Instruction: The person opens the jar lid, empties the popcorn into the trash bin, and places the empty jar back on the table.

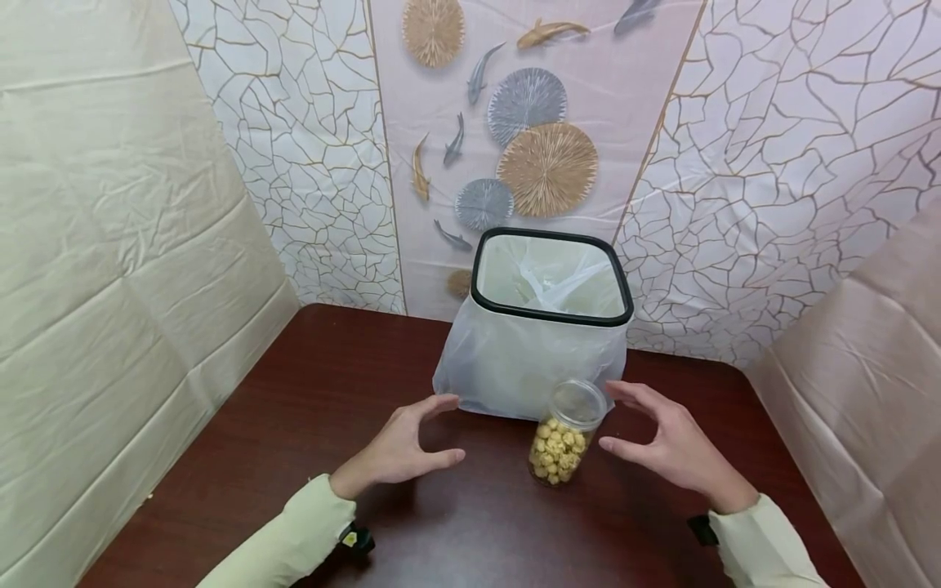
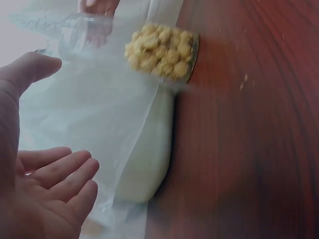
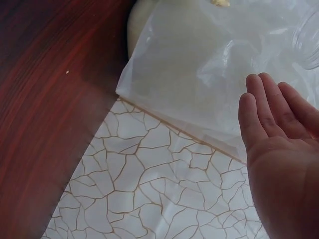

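A clear plastic jar of pale yellow popcorn (image 1: 556, 451) is on the dark table just in front of the lined bin, its upper part without popcorn. My right hand (image 1: 665, 445) is close by the jar's right side, thumb and fingers spread apart around nothing. Over to the left, my left hand (image 1: 404, 445) hovers with its thumb apart from its fingers, a gap away from the jar. In the left wrist view the popcorn (image 2: 162, 52) appears beyond my left hand (image 2: 55, 184). The right wrist view catches only the jar's edge (image 3: 308, 42), near my right hand's fingers.
A white bin with a black rim (image 1: 551, 316) and a translucent bag liner (image 1: 507, 367) stands at the table's back edge. Patterned cloth (image 1: 309, 147) hangs behind it. Beige padded panels (image 1: 125, 245) flank the dark red-brown table (image 1: 345, 359). Small crumbs (image 2: 244, 82) dot the tabletop.
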Available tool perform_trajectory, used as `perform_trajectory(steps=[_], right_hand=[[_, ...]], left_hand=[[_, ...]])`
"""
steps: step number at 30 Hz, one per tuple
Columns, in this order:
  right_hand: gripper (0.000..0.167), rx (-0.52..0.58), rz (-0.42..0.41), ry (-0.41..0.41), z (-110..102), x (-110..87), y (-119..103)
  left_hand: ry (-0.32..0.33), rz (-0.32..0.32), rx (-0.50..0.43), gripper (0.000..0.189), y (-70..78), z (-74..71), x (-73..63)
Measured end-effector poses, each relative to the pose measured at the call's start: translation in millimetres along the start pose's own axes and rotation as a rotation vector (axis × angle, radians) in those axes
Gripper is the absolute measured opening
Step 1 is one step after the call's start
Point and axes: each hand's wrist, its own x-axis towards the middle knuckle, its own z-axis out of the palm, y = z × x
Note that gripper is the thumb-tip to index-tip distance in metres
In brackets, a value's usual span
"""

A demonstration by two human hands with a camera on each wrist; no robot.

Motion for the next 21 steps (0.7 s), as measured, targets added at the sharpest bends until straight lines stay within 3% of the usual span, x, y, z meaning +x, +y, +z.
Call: perform_trajectory(steps=[11, 21], right_hand=[[0.078, 0.015, -0.011, -0.03, 9.7, 12.4, -5.5], [0.081, -0.01, -0.03, -0.019, 19.0, 21.3, -10.4]], left_hand=[[-0.087, 0.046, -0.176, 0.076, 11.5, 49.4, 31.7], [-0.063, 0.106, -0.223, 0.082, 13.4, 93.5, 58.2]])
